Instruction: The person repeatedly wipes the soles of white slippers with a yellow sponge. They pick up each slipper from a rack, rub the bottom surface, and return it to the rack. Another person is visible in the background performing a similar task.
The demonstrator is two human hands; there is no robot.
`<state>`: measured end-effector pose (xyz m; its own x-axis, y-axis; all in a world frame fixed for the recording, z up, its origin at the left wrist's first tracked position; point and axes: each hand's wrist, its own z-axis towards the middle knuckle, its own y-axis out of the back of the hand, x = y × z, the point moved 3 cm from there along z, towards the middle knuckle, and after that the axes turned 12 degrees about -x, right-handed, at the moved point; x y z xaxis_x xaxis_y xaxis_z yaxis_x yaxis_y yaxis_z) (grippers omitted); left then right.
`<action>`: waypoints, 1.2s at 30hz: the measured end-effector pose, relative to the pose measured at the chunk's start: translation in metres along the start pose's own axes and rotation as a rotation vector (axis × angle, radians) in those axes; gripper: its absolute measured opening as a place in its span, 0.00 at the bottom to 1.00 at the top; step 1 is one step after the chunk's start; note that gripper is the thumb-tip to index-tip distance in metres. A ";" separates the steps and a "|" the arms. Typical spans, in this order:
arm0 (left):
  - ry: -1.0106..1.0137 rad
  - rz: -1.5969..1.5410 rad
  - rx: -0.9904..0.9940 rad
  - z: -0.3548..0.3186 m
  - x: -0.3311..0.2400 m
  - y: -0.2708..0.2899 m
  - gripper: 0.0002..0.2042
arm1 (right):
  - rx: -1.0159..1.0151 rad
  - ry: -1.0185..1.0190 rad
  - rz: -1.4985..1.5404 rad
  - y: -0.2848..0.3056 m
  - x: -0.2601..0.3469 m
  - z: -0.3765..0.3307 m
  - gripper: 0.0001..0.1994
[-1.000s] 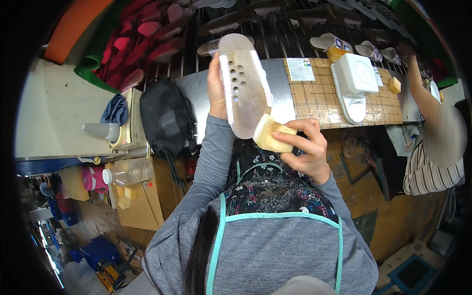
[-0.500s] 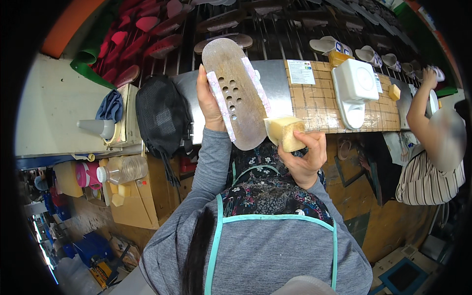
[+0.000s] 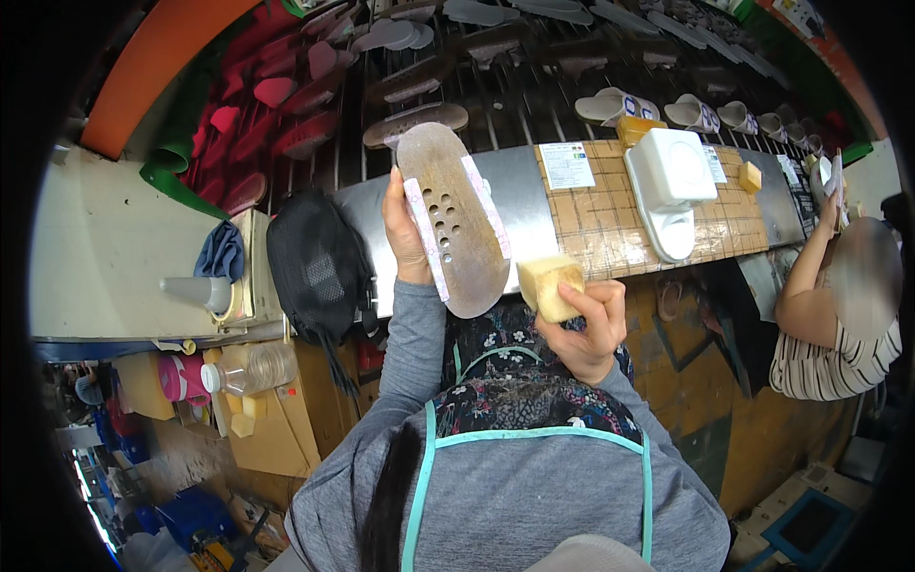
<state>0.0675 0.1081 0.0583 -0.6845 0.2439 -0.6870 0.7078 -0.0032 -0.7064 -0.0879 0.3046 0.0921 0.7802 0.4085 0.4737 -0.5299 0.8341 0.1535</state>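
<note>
Upright in my left hand is a brown, sole-shaped shoe last with several round holes. Pale pink-and-white patterned strap edges lie along both its sides. My fingers grip its left edge, the thumb showing at the left and the rest hidden behind. Close to the last's lower right edge, my right hand pinches a yellow sponge block with a browned face. A narrow gap shows between sponge and last.
A rack of soles and slippers runs behind the metal bench. A white dispenser stands on taped cardboard, near another small sponge. At left hangs a black bag. A co-worker is at right.
The whole view has tilted, with the bench sitting lower in it. The sponge has drawn slightly away from the last's edge. At right, the co-worker's hand now holds something upright.
</note>
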 end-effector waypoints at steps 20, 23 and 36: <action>-0.119 0.075 -0.156 0.033 0.024 -0.068 0.16 | 0.154 -0.164 0.178 0.004 -0.025 0.007 0.22; -0.277 -0.108 -0.273 0.080 0.018 -0.064 0.19 | 0.121 -0.356 0.220 0.023 -0.046 0.007 0.19; -0.490 1.120 -0.584 0.283 0.117 -0.025 0.13 | -0.158 -0.516 -0.070 0.106 -0.110 -0.007 0.16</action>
<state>-0.0795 -0.1381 -0.0527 0.3989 0.0138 -0.9169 0.8078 0.4680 0.3584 -0.2275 0.3503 0.0505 0.5262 0.1479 0.8374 -0.3953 0.9144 0.0869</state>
